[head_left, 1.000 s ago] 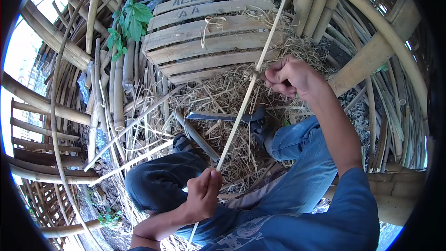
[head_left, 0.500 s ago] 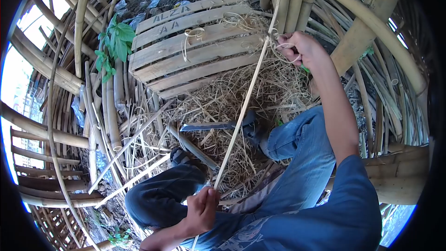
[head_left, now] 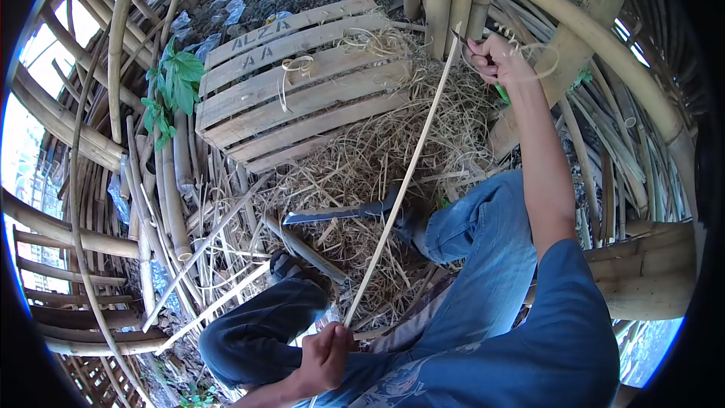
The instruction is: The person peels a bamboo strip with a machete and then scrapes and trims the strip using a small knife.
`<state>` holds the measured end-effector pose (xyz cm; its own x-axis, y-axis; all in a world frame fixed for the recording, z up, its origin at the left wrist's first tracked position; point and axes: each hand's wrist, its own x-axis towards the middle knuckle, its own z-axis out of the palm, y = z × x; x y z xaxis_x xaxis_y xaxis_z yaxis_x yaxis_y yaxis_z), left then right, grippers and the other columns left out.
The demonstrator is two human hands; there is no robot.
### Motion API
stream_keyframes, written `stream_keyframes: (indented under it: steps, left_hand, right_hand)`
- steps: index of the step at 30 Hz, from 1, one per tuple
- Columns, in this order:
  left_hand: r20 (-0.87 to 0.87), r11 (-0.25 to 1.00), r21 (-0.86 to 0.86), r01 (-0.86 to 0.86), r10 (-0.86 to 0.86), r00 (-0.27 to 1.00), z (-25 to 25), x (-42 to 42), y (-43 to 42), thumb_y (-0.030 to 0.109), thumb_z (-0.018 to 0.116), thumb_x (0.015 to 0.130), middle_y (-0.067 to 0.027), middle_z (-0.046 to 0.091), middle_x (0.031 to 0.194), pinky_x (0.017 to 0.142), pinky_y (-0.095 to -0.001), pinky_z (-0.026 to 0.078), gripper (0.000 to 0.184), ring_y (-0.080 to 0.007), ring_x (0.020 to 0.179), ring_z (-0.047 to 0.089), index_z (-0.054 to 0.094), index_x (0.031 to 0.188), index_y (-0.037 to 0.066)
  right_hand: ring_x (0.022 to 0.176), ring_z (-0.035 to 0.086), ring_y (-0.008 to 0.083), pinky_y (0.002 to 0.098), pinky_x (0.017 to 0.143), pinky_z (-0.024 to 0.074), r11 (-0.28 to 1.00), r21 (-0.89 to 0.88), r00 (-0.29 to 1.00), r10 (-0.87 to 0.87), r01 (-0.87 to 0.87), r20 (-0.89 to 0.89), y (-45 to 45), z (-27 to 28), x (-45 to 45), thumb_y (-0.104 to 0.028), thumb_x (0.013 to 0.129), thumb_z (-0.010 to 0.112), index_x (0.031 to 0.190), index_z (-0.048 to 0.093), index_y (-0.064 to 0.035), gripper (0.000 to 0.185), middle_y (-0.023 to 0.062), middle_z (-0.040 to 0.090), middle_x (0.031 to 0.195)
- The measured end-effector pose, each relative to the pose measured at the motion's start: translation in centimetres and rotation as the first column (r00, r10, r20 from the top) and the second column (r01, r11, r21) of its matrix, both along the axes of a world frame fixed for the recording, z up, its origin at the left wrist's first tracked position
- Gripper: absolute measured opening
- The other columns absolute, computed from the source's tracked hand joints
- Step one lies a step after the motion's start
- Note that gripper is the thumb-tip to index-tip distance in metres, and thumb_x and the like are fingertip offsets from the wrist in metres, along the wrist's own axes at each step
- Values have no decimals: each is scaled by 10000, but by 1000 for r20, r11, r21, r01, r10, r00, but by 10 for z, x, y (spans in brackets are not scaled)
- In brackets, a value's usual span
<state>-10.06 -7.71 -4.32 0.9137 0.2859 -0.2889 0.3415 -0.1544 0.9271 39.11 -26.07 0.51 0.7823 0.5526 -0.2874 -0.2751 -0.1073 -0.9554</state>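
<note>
A long, thin bamboo strip (head_left: 411, 170) runs slanting from my lap up to the far right. My left hand (head_left: 325, 355) is closed around its lower part, above my thigh. Near the strip's upper tip, my right hand (head_left: 495, 60) is closed on a small knife (head_left: 459, 36), whose dark blade shows beside the strip; its handle is hidden in my fingers. Curled shavings (head_left: 536, 57) hang about the right hand and wrist. A large machete (head_left: 332, 214) lies on the shavings between my feet.
A slatted wooden crate (head_left: 302, 87) stands ahead, with curls on top. Shavings (head_left: 370, 159) cover the ground before it. Bamboo poles (head_left: 172, 196) and a green plant (head_left: 177, 83) are at left. A thick bamboo post (head_left: 563, 53) stands at right, and a split bamboo piece (head_left: 306, 249) lies near my feet.
My right hand has moved up along the strip to near its far tip, and the shavings now curl over the wrist. My left hand, lower in view, still holds the strip. The view has shifted.
</note>
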Motion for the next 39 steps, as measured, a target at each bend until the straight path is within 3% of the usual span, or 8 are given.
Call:
stream_keyframes:
  steps: [9, 11, 19, 22, 24, 27, 30, 39]
  left_hand:
    - [-124, 961, -262, -88, 57, 991, -14, -4, 9, 269, 350, 984, 34, 383, 547, 440, -216, 258, 381, -44, 471, 322, 467, 701, 41]
    - [-125, 947, -299, -117, 83, 989, -14, -3, 13, 276, 355, 983, 37, 370, 549, 440, -215, 251, 375, -43, 470, 309, 461, 708, 45]
    - [-144, 891, -431, -144, 90, 986, -10, 0, 21, 263, 354, 985, 32, 396, 584, 454, -213, 270, 342, -44, 497, 332, 497, 788, 23]
    - [-146, 883, -453, -122, 62, 987, -9, -1, 20, 269, 341, 988, 29, 389, 570, 449, -212, 273, 359, -44, 490, 339, 493, 777, 22]
    - [-31, 979, -149, -136, 133, 991, -10, -2, 13, 330, 403, 964, 22, 371, 601, 485, -259, 288, 359, -79, 529, 319, 450, 733, 60]
    - [-25, 997, -42, -64, 63, 998, 1, -4, 14, 386, 374, 964, 19, 330, 584, 497, -281, 288, 406, -81, 543, 285, 428, 722, 66]
    - [-36, 994, -65, -87, 84, 996, 11, -3, 14, 391, 358, 967, 10, 352, 583, 495, -299, 290, 418, -95, 545, 302, 433, 726, 57]
    - [-24, 984, -96, -150, 148, 989, 14, -5, 12, 372, 367, 968, -10, 351, 560, 476, -298, 285, 416, -104, 522, 309, 445, 720, 47]
  right_hand:
    - [453, 436, 132, 261, 440, 327, 984, -166, 892, 19, 63, 452, 23, -33, -14, -232, 872, 569, 835, 611, 1, 239, 57, 519, 548]
    - [487, 503, 161, 350, 464, 392, 942, -144, 257, 65, 303, 964, 31, -54, -10, -331, 888, 549, 779, 552, -3, 345, 85, 520, 562]
    - [716, 608, 375, 444, 649, 476, 544, -565, 497, 285, 620, 820, 40, -26, -31, -533, 867, 443, 882, 602, -18, 539, 196, 628, 746]
    - [615, 610, 378, 454, 595, 484, 587, -316, 198, 258, 745, 946, 38, -42, -22, -520, 873, 440, 748, 610, -9, 552, 221, 596, 611]
    - [602, 612, 371, 451, 578, 486, 560, -332, 184, 305, 759, 934, 37, -39, -23, -509, 876, 440, 727, 612, -13, 546, 217, 598, 612]
    - [583, 600, 378, 460, 559, 476, 557, -401, 187, 400, 728, 897, 31, -35, -22, -433, 891, 442, 883, 590, -14, 444, 226, 591, 623]
    - [553, 612, 351, 433, 531, 492, 586, -291, 66, 375, 756, 925, 37, -43, -16, -476, 886, 438, 715, 626, -10, 531, 197, 610, 618]
    - [731, 626, 364, 450, 647, 487, 546, -608, 479, 377, 576, 793, 58, -41, -25, -549, 910, 291, 714, 626, -16, 659, 200, 630, 700]
